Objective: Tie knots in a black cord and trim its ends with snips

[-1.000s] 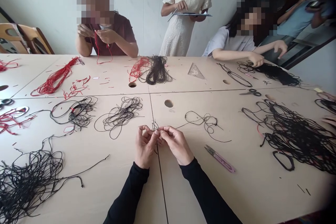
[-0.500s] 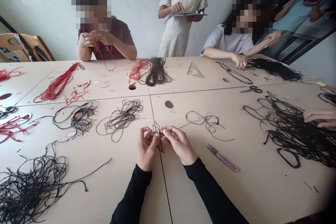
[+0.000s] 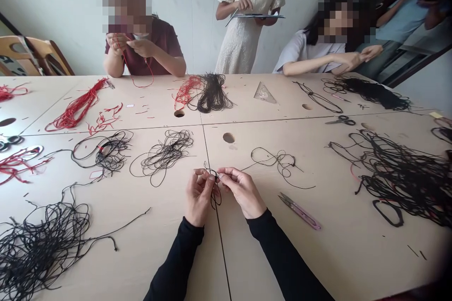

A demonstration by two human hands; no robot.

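Observation:
Between my hands is a thin black cord [image 3: 216,199], looped, with a small dark knot at the fingertips. My left hand [image 3: 199,196] pinches it between thumb and index finger. Close against that pinch, my right hand [image 3: 243,193] has its thumb and fingers pressed together on the same cord. A loop hangs below the fingers, and a short end sticks up above them. From my right fingers a strand runs right to a loose coil of black cord [image 3: 282,160] on the table. Thread snips [image 3: 300,211] with a pinkish handle lie to the right of my right hand.
Tangled black cord bundles lie left [image 3: 42,244] and right [image 3: 399,174]. A smaller black bundle [image 3: 169,150] sits beyond my left hand. Farther off are red cords [image 3: 79,108], a triangular ruler [image 3: 264,94] and black scissors [image 3: 341,120]. The table [image 3: 141,263] has round holes; other people sit and stand behind it.
The cord loop below my fingers hangs rounder than before, and my hands have stayed in place. On the right, a co-worker's hand has left the black bundle; the seated person opposite has raised a hand off the table.

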